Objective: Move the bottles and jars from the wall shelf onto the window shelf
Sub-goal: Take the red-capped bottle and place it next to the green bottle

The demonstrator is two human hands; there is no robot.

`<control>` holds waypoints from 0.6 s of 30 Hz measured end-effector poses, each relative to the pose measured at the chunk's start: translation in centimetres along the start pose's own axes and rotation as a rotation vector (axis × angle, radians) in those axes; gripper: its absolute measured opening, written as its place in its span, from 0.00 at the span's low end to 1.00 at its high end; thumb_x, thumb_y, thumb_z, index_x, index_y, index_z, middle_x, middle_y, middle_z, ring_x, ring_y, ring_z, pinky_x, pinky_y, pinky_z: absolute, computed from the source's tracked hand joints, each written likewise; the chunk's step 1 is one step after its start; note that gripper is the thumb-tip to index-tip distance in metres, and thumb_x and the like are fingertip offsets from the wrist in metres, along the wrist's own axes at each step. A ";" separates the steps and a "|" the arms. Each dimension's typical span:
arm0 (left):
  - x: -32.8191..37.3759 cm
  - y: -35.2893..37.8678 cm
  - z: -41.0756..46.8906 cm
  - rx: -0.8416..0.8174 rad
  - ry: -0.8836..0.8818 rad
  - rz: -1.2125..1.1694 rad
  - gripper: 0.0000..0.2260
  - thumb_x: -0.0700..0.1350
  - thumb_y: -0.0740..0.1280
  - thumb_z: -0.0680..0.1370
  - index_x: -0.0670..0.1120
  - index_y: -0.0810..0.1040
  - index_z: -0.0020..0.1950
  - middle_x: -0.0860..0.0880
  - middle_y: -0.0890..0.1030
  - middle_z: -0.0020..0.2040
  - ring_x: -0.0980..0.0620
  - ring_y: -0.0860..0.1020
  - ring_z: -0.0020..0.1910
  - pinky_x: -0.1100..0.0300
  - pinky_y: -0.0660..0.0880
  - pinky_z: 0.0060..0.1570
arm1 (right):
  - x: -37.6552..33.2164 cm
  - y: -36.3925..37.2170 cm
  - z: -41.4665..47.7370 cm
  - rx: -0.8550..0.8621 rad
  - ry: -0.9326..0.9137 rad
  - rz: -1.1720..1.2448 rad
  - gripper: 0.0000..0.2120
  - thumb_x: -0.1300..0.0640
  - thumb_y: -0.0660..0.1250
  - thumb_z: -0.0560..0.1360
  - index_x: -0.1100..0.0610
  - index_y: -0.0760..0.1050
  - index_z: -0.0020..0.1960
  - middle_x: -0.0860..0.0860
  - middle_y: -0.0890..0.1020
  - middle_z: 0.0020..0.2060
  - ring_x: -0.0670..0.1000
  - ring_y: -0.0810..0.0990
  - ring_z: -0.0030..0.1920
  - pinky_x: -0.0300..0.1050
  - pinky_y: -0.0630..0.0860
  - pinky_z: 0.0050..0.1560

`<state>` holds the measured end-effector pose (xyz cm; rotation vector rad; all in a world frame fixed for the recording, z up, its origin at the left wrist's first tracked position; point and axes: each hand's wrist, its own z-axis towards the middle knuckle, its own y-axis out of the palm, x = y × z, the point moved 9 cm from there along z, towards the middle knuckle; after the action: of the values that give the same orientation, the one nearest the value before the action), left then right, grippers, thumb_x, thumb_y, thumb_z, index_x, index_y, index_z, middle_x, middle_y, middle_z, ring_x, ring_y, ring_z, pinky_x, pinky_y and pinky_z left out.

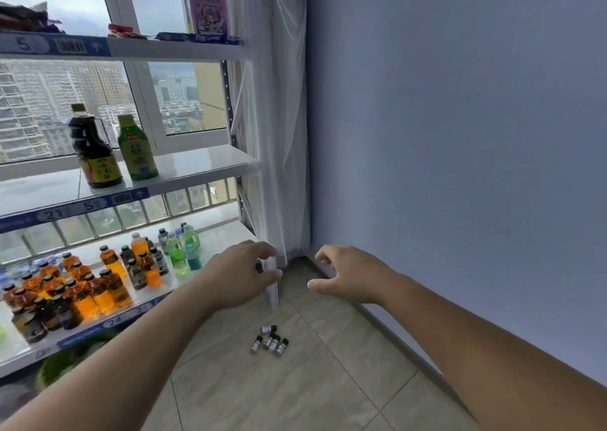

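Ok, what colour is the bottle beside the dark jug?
The bottle is green with a yellow-green cap; head view.

A dark bottle (94, 154) and green bottle (136, 153) stand upright on the window shelf (203, 164), seemingly touching.

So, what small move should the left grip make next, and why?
Probably move left and set the small vial on the bare end of the lower window shelf, beside the green bottles. The left grip seems to pinch that vial already; the right grip is open and holds nothing.
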<state>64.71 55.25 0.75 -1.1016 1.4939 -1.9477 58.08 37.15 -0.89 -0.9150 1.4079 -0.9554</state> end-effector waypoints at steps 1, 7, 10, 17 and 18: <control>1.7 0.9 -0.9 -0.014 0.014 0.018 0.20 0.62 0.66 0.79 0.58 0.75 0.68 0.56 0.78 0.62 0.52 0.78 0.61 0.50 0.75 0.62 | 0.8 -0.1 -1.8 -0.006 0.008 -0.039 0.33 0.35 0.69 0.76 0.50 0.69 0.75 0.48 0.76 0.70 0.50 0.77 0.65 0.49 0.76 0.63; 10.3 4.8 -5.7 -0.063 0.068 0.094 0.20 0.63 0.63 0.77 0.58 0.75 0.67 0.54 0.78 0.63 0.50 0.77 0.62 0.49 0.75 0.61 | 4.8 0.1 -11.6 -0.050 0.057 -0.169 0.33 0.34 0.66 0.76 0.50 0.67 0.75 0.48 0.74 0.71 0.52 0.77 0.66 0.53 0.76 0.64; 13.9 5.5 -7.4 -0.078 0.090 0.113 0.23 0.64 0.64 0.78 0.59 0.73 0.72 0.55 0.75 0.69 0.50 0.75 0.67 0.47 0.73 0.66 | 6.5 -0.5 -15.6 -0.046 0.089 -0.179 0.32 0.34 0.66 0.77 0.50 0.68 0.75 0.47 0.74 0.71 0.52 0.77 0.66 0.54 0.76 0.64; 21.3 7.0 -8.5 -0.115 0.240 0.137 0.23 0.63 0.63 0.79 0.58 0.72 0.73 0.56 0.75 0.70 0.51 0.75 0.68 0.48 0.71 0.68 | 10.9 -2.6 -23.0 0.004 0.225 -0.145 0.31 0.35 0.65 0.77 0.51 0.69 0.73 0.49 0.75 0.70 0.52 0.77 0.64 0.53 0.78 0.61; 22.3 7.4 -8.5 -0.120 0.266 0.134 0.23 0.63 0.63 0.79 0.58 0.72 0.72 0.56 0.75 0.70 0.51 0.74 0.68 0.48 0.71 0.68 | 11.6 -2.9 -24.0 0.015 0.250 -0.134 0.31 0.35 0.65 0.77 0.51 0.69 0.74 0.48 0.74 0.71 0.52 0.77 0.64 0.52 0.77 0.61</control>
<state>44.06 41.21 0.15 -0.7882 1.7954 -1.9921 33.58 26.34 -1.93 -0.9109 1.5609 -1.2128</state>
